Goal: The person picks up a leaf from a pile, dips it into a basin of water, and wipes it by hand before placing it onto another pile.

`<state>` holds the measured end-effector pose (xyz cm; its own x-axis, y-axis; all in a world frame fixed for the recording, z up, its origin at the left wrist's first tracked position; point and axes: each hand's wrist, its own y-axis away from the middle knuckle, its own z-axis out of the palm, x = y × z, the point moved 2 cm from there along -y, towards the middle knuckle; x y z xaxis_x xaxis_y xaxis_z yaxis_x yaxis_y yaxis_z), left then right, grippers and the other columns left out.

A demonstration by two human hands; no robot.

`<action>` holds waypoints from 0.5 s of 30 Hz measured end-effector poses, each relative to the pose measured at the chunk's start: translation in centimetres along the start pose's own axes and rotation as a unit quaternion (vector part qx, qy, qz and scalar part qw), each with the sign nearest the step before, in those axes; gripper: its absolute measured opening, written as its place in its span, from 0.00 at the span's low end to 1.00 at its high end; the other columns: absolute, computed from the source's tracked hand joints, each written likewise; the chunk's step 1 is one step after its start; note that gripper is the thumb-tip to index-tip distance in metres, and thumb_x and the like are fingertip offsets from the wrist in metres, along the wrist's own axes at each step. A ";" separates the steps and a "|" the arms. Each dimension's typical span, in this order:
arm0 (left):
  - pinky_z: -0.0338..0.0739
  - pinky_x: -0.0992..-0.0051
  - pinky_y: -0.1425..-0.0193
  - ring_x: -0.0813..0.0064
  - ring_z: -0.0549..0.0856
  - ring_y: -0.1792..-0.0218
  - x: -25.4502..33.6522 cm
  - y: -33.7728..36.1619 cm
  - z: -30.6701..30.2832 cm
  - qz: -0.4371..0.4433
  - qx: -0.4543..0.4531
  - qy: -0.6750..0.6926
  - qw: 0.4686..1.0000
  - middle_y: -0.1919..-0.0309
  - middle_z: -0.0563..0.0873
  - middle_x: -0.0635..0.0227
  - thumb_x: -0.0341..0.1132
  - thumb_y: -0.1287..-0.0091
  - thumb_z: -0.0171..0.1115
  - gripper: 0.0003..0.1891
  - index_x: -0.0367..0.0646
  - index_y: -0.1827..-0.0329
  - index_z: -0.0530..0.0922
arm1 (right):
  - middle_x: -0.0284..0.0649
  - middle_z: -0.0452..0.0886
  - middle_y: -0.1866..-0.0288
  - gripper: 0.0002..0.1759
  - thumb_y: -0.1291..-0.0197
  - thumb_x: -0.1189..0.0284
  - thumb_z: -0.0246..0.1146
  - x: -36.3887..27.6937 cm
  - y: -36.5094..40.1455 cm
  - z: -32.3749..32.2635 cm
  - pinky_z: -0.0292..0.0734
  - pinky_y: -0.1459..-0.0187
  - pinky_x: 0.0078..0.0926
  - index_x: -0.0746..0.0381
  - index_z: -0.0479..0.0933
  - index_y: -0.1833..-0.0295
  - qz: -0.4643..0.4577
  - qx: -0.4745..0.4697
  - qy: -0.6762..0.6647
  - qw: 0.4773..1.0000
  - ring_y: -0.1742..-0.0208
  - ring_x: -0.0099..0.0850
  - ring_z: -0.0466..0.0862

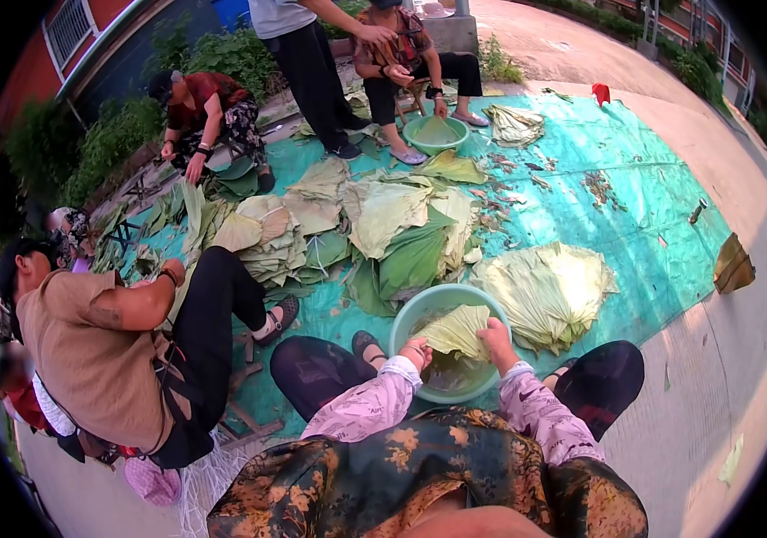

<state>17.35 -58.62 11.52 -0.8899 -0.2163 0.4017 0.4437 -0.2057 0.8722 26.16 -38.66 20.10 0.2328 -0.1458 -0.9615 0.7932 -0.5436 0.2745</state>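
Observation:
Both my hands hold a large pale-green leaf [457, 330], which looks like a lotus leaf, over a light-green plastic basin [408, 316] between my knees. My left hand [417, 353] is closed on the leaf's near left edge, at the basin's left side. On the opposite side my right hand [495, 342] grips its right edge. Murky liquid [449, 375] shows in the basin below the leaf. Just right of the basin lies a broad stack of pale leaves [549, 291] on the tarp.
A teal tarp [644, 179] covers the ground, with piled leaves [388, 220] and dry scraps [601, 188] on it. A seated co-worker [101, 345] is close on my left. Others work farther back, one beside another green basin [435, 143]. White strings [209, 484] lie at lower left.

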 end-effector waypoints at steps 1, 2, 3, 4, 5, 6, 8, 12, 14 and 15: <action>0.74 0.70 0.73 0.73 0.77 0.76 -0.1 -0.3 -0.1 -0.006 -0.005 -0.014 1.000 0.76 0.77 0.69 0.37 0.42 0.62 0.06 0.49 0.65 0.74 | 0.40 0.78 0.70 0.12 0.60 0.82 0.60 0.6 -0.3 -0.2 0.72 0.66 0.28 0.66 0.74 0.64 0.001 0.001 0.011 1.000 0.68 0.31 0.77; 0.74 0.70 0.73 0.72 0.77 0.75 -0.2 -0.5 -0.2 -0.011 0.006 -0.014 1.000 0.75 0.77 0.69 0.37 0.42 0.62 0.07 0.49 0.65 0.74 | 0.40 0.78 0.70 0.12 0.60 0.82 0.60 0.6 -0.3 -0.3 0.72 0.65 0.28 0.67 0.74 0.64 0.001 0.002 0.022 1.000 0.68 0.32 0.77; 0.74 0.70 0.73 0.71 0.77 0.74 -0.3 -0.8 -0.2 -0.015 0.016 -0.015 1.000 0.75 0.78 0.68 0.37 0.43 0.62 0.07 0.49 0.64 0.74 | 0.40 0.78 0.69 0.12 0.60 0.82 0.60 0.6 -0.3 -0.3 0.72 0.65 0.28 0.67 0.74 0.64 0.001 0.004 0.033 0.999 0.68 0.32 0.77; 0.75 0.71 0.73 0.70 0.77 0.73 -0.3 -1.0 -0.2 -0.020 0.026 -0.015 0.999 0.74 0.78 0.67 0.37 0.43 0.63 0.08 0.49 0.63 0.74 | 0.40 0.78 0.69 0.12 0.60 0.81 0.61 0.7 -0.4 -0.4 0.72 0.65 0.28 0.67 0.74 0.64 0.002 0.003 0.038 0.999 0.68 0.31 0.77; 0.75 0.71 0.73 0.69 0.77 0.73 -0.4 -1.2 -0.2 -0.024 0.026 0.003 0.999 0.73 0.78 0.66 0.37 0.43 0.63 0.09 0.49 0.62 0.74 | 0.40 0.78 0.69 0.12 0.60 0.81 0.61 0.7 -0.3 -0.4 0.72 0.65 0.28 0.67 0.74 0.64 0.003 0.002 0.043 0.999 0.68 0.31 0.77; 0.75 0.71 0.73 0.69 0.77 0.73 -0.4 -1.3 -0.1 -0.027 0.025 0.022 0.999 0.72 0.78 0.66 0.37 0.43 0.63 0.09 0.49 0.62 0.74 | 0.39 0.77 0.69 0.12 0.59 0.81 0.61 0.7 -0.3 -0.4 0.72 0.65 0.28 0.67 0.74 0.63 0.004 0.001 0.048 0.999 0.68 0.31 0.77; 0.75 0.71 0.74 0.68 0.77 0.73 -0.4 -1.3 -0.1 -0.020 0.020 0.036 0.999 0.72 0.78 0.65 0.36 0.43 0.63 0.09 0.48 0.62 0.74 | 0.39 0.77 0.70 0.12 0.59 0.80 0.61 0.6 -0.3 -0.3 0.71 0.64 0.27 0.66 0.74 0.64 0.001 0.002 0.043 0.999 0.68 0.30 0.76; 0.74 0.71 0.78 0.67 0.76 0.78 -0.4 -1.4 -0.4 0.000 0.006 -0.001 1.000 0.75 0.78 0.64 0.36 0.44 0.63 0.10 0.45 0.62 0.73 | 0.38 0.77 0.70 0.12 0.58 0.79 0.63 -0.5 0.2 -0.2 0.71 0.65 0.27 0.66 0.74 0.64 -0.034 0.012 0.082 0.996 0.68 0.28 0.76; 0.73 0.70 0.81 0.67 0.75 0.81 -0.2 -1.9 -0.7 -0.008 0.023 -0.034 0.999 0.77 0.78 0.62 0.37 0.44 0.63 0.10 0.44 0.63 0.73 | 0.40 0.77 0.70 0.12 0.59 0.78 0.64 0.7 -1.1 -0.1 0.71 0.64 0.28 0.66 0.74 0.64 -0.049 0.004 0.085 0.995 0.68 0.29 0.76; 0.72 0.69 0.83 0.67 0.75 0.83 0.1 -2.3 -0.5 -0.021 0.043 -0.053 0.997 0.78 0.77 0.62 0.37 0.44 0.63 0.10 0.44 0.64 0.73 | 0.41 0.77 0.70 0.13 0.60 0.77 0.64 1.0 -1.1 -0.4 0.71 0.64 0.29 0.66 0.74 0.65 -0.051 0.001 0.090 0.995 0.68 0.30 0.76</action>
<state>16.28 -58.68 9.40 -0.9154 -0.1071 0.3880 0.3998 -0.1297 0.9074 25.77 -37.90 18.84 0.2474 0.0603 -0.9670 0.8166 -0.5502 0.1746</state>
